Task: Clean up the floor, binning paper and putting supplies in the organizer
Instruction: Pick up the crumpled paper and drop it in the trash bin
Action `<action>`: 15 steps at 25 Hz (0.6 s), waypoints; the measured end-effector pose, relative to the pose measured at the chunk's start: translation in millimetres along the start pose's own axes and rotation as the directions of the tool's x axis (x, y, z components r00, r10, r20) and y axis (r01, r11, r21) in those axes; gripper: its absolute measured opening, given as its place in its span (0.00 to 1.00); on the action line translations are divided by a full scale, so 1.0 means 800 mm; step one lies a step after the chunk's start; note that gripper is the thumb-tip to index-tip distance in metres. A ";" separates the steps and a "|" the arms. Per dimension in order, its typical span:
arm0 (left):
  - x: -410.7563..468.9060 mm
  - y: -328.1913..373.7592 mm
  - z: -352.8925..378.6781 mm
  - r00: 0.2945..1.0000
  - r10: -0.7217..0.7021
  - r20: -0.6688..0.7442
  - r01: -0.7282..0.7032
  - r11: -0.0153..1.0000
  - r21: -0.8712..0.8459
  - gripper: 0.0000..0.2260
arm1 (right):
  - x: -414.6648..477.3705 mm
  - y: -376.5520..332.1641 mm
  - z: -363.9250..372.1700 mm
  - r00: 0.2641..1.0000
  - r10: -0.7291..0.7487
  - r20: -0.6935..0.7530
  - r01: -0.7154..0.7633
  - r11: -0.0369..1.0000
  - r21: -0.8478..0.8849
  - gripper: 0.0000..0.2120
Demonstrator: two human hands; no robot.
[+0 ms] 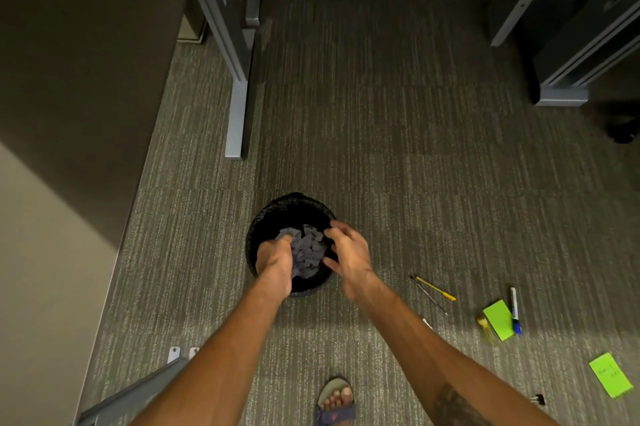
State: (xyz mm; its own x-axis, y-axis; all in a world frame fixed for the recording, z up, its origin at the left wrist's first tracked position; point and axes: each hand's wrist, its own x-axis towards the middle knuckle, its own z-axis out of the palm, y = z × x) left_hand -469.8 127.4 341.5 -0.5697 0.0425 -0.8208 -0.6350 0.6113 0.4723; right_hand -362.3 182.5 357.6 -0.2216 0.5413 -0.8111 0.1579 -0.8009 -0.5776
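Both forearms bare to the bottom edge of frame; no sleeves, watch or rings in view. Dark tattoo [457, 406] on the right forearm, design too blurred to read. Left hand [275, 261] and right hand [349, 257] ungloved. One foot [336, 399] visible, toes exposed, in an open sandal [335, 413]: grey-tan footbed, blue strap with small red marks.
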 end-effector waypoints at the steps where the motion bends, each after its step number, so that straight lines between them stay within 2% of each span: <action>1: -0.003 -0.003 0.005 1.000 0.017 0.006 -0.017 1.000 0.022 0.07 | -0.002 0.000 -0.005 1.000 -0.016 -0.007 0.016 1.000 -0.019 0.16; 3: -0.012 -0.012 0.017 0.998 0.056 0.030 -0.058 0.997 0.056 0.10 | -0.008 0.002 -0.015 0.999 -0.049 -0.014 0.048 0.993 -0.105 0.16; 5: -0.021 -0.028 0.033 0.994 0.091 0.065 -0.098 0.988 0.116 0.13 | -0.011 0.006 -0.030 0.990 -0.132 -0.045 0.108 0.931 -0.348 0.19; 7: -0.035 -0.047 0.053 0.991 0.110 0.073 -0.121 0.978 0.172 0.15 | -0.014 0.015 -0.053 0.957 -0.281 -0.070 0.167 0.732 -0.660 0.23; 8: -0.046 -0.060 0.065 0.989 0.129 0.072 -0.140 0.971 0.195 0.15 | -0.018 0.019 -0.069 0.931 -0.359 -0.070 0.187 0.632 -0.752 0.24; 10: -0.068 -0.084 0.088 0.980 0.183 0.076 -0.197 0.944 0.264 0.17 | -0.022 0.025 -0.105 0.892 -0.448 -0.055 0.224 0.547 -0.806 0.25; 15: -0.137 -0.171 0.155 0.966 0.247 0.076 -0.258 0.902 0.346 0.20 | -0.035 0.048 -0.245 0.880 -0.473 0.033 0.287 0.477 -0.831 0.27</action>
State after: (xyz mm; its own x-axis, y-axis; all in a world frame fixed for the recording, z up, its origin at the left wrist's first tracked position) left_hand -255.8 137.0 326.5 -0.6677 0.2520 -0.7005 -0.2456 0.8137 0.5268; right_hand -161.4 186.8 339.8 -0.3011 0.8472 -0.4378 0.8109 -0.0141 -0.5850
